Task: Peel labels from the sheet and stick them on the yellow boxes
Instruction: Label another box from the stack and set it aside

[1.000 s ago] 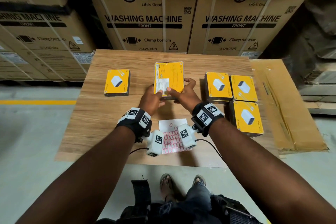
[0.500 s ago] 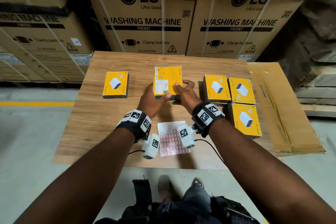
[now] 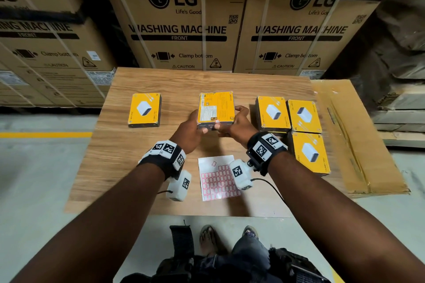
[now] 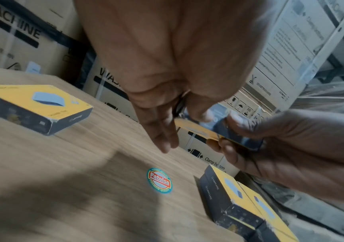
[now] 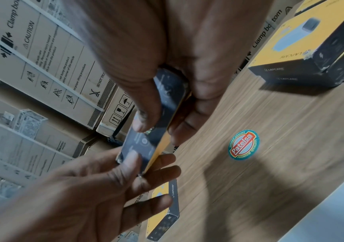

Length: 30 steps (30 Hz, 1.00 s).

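Yellow boxes (image 3: 272,113) lie flat right of the held box (image 3: 216,108), tilted lengthwise away; left hand (image 3: 188,130) and right hand (image 3: 239,127) both pinch its near edge.

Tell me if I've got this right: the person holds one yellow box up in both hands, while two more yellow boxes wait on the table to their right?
Nearly. Both hands, left hand and right hand, do hold the yellow box, but the head view shows three boxes grouped to the right, not two.
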{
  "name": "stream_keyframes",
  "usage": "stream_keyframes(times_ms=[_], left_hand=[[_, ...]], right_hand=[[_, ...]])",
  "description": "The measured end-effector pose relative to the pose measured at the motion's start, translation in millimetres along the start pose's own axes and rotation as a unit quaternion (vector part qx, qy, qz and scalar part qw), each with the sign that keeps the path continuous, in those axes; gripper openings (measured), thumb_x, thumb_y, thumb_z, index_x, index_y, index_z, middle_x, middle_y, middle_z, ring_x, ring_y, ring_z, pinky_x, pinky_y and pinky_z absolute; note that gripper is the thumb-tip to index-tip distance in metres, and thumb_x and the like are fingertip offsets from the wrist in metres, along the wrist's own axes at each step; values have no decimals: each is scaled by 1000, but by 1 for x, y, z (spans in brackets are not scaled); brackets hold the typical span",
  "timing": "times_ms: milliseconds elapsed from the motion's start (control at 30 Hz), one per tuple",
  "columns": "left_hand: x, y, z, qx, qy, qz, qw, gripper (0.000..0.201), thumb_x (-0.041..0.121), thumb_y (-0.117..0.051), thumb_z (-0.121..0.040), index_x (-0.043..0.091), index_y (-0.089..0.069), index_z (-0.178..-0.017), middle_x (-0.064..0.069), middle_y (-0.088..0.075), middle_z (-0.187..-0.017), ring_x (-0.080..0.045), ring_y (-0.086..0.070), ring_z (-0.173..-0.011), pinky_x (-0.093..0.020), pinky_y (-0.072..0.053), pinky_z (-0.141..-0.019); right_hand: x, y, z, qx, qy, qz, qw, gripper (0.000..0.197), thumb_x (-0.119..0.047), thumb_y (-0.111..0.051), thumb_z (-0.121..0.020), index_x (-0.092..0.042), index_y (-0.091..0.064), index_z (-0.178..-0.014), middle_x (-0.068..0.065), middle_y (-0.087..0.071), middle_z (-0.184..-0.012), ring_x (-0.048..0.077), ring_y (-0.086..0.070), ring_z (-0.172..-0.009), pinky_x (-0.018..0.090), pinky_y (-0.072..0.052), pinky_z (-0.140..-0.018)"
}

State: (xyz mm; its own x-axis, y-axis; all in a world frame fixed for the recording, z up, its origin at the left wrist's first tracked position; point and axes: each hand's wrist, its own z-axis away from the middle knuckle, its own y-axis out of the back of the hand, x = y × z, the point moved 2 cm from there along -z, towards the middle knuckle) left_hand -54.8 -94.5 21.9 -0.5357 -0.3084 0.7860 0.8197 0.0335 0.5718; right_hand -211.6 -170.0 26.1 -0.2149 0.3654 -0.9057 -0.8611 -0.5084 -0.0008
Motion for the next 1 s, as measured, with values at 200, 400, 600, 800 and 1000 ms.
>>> stream_keyframes(times_ms=[200, 400, 600, 800, 1000], left_hand=[[1, 0, -5, 83, 86, 148, 982, 49, 44, -60, -92, 13, -41, -125, -6, -58, -123, -21, -64, -106, -39, -61, -77], [3, 1, -9, 84, 114, 211, 967, 43, 32, -69, -89, 12, -42, -115, -10, -58, -119, -22, -66, -102, -37, -61, -74], [-1, 8, -11, 108, 111, 190, 969, 49, 33, -73, -85, 15, -42, -118, -7, -64, -107, -23, -69, -87, -39, -59, -72], [-6, 28, -17, 149, 113, 161, 969, 71, 51, -72, -77, 24, -41, -135, -3, -59, -125, -22, -62, -109, -43, -53, -93], [2, 27, -13, 6, 101, 189, 977, 35, 28, -61, -96, 17, -54, -128, 4, -64, -107, -15, -62, -97, -18, -51, -74]], right_hand=[[-2, 2, 0, -30, 6, 14, 999, 84, 5, -75, -79, -15, -14, -134, 9, -55, -126, 22, -60, -109, 32, -58, -83], [-1, 0, -4, -19, -5, -51, 998, 68, -13, -73, -87, -20, -19, -127, 13, -59, -124, 31, -68, -97, 50, -55, -91], [-6, 9, -6, -5, -16, -106, 994, 44, 0, -59, -92, -21, -34, -122, 11, -62, -99, 27, -66, -75, 51, -57, -75], [-13, 28, -2, -43, 1, -42, 998, 30, -14, -53, -95, -26, -61, -121, 6, -63, -98, 24, -61, -75, 37, -56, -69], [-4, 26, 0, -55, -26, 1, 998, 26, -20, -59, -93, -28, -69, -116, 1, -68, -98, 19, -64, -86, 31, -54, -70]])
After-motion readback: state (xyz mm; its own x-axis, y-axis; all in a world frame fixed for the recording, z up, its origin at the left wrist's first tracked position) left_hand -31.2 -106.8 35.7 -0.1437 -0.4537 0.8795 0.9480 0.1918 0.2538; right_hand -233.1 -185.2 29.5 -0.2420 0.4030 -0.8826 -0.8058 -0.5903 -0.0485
